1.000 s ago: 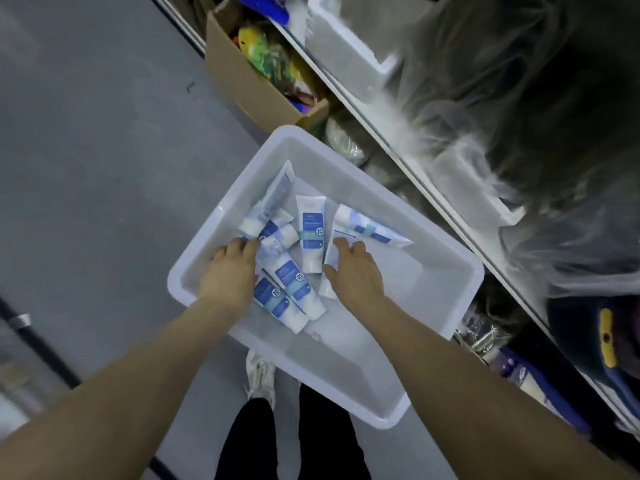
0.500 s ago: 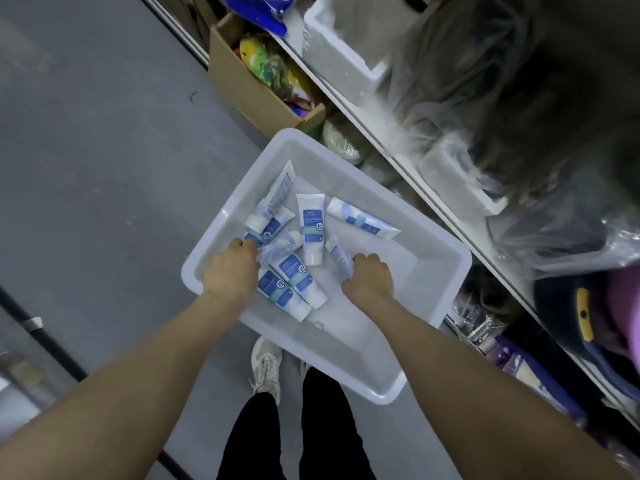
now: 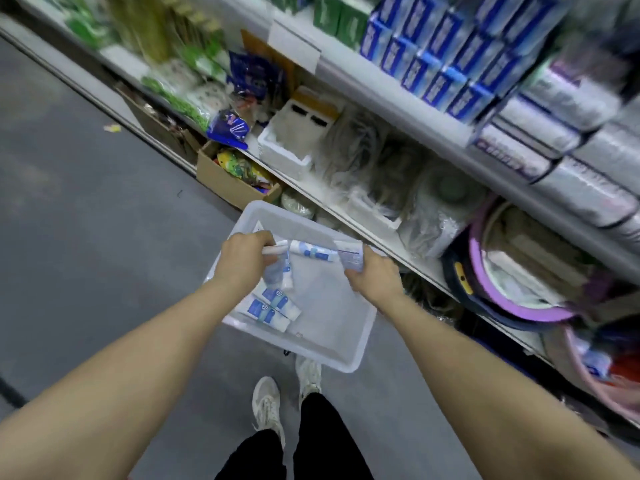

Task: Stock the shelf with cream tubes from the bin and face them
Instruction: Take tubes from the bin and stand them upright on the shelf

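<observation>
Both hands now lifted above translucent white plastic bin [image 3: 349,355], left hand [image 3: 244,259] fingers clamped on several white-and-blue cream tubes [image 3: 277,268], right hand [image 3: 375,277] fingers curled round one tube [image 3: 351,256], two tubes left inside [image 3: 273,308], shelf [image 3: 391,98] newly visible.

Person stands over translucent bin [image 3: 349,355] on grey floor, beside shelf [image 3: 391,95]. L hand [image 3: 242,261] grips cream tubes [image 3: 277,268] above bin; R hand [image 3: 375,277] holds another tube [image 3: 351,258]. One tube [image 3: 313,251] lies between hands, two more [image 3: 273,308] at bin's near-left. Blue boxes [image 3: 446,60] on shelf, cardboard box [image 3: 225,181] below. View blurred.
</observation>
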The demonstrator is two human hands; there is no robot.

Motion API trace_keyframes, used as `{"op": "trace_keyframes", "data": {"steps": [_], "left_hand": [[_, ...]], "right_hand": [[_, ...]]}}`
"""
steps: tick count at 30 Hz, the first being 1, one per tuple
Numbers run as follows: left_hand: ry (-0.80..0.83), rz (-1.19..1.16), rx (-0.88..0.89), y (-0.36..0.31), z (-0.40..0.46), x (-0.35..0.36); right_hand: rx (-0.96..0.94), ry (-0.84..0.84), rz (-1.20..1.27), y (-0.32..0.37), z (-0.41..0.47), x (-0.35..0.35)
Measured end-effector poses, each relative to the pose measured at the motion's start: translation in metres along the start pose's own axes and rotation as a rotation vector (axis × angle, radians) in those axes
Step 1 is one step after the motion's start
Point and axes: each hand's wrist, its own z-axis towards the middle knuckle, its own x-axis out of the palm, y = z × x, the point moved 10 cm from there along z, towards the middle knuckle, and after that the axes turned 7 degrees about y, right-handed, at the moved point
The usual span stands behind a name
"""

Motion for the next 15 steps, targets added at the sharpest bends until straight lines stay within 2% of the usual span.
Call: {"op": "trace_keyframes", "data": {"steps": [7,11,15], "left_hand": [[-0.062,-0.04,0.213,-0.115,-0.029,-0.073],[-0.04,-0.109,0.347,-0.183,-0.046,-0.094],[-0.049,-0.18,0.469,-0.252,-0.061,-0.114]], "right_hand": [[-0.006,-0.35,0.098,-0.008,-0.088,-0.135],[-0.005,-0.542,0.095,-0.02,-0.148,-0.205],[0.005,-0.668,0.093,-0.041,-0.206,-0.267]]}}
